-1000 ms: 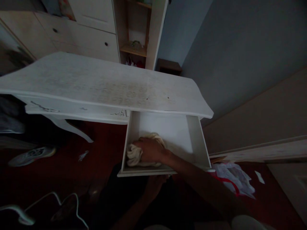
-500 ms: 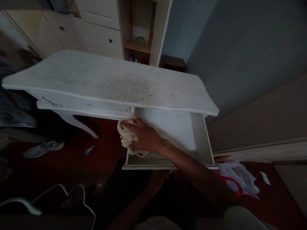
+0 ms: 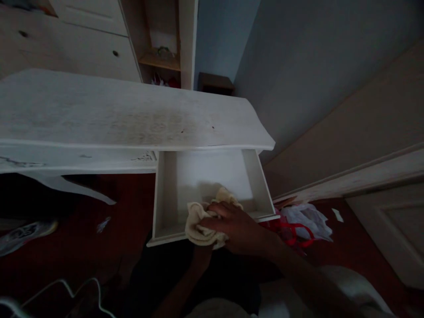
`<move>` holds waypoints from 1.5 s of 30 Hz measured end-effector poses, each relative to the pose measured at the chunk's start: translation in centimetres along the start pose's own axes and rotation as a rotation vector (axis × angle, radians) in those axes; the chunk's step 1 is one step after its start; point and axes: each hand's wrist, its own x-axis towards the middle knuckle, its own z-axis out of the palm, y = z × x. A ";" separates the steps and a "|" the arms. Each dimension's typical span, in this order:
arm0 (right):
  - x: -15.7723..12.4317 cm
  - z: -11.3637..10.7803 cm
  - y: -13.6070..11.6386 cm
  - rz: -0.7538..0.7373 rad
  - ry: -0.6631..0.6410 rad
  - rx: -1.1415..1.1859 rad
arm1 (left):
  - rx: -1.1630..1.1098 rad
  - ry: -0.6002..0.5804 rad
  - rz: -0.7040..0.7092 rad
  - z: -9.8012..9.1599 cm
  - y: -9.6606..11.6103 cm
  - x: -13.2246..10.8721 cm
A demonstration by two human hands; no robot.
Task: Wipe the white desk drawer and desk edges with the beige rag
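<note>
My right hand [image 3: 236, 223] is closed around a bunched cream cloth [image 3: 203, 225]. The cloth lies over the front edge of a pulled-out white drawer [image 3: 159, 203], and part of it hangs down outside. My left hand [image 3: 202, 254] is below the drawer's front, under the cloth; its fingers are hidden. The drawer belongs to a white desk [image 3: 228, 117] whose top has a grey-brown worn patch and two small dark specks.
A shoe [image 3: 26, 234] and a small scrap [image 3: 103, 225] lie on the dark red floor at left. White cable [image 3: 71, 289] loops at lower left. On the right are a plastic bag [image 3: 308, 221] with red straps and a wall. Cabinets [image 3: 92, 53] stand behind.
My right hand has moved the cloth from the drawer's left side to its front edge. The view has shifted right, so the desk appears further left.
</note>
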 end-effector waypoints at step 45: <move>2.5 -16.7 14.7 -0.080 0.839 -0.383 | 0.218 -0.056 0.030 -0.3 2.7 -0.1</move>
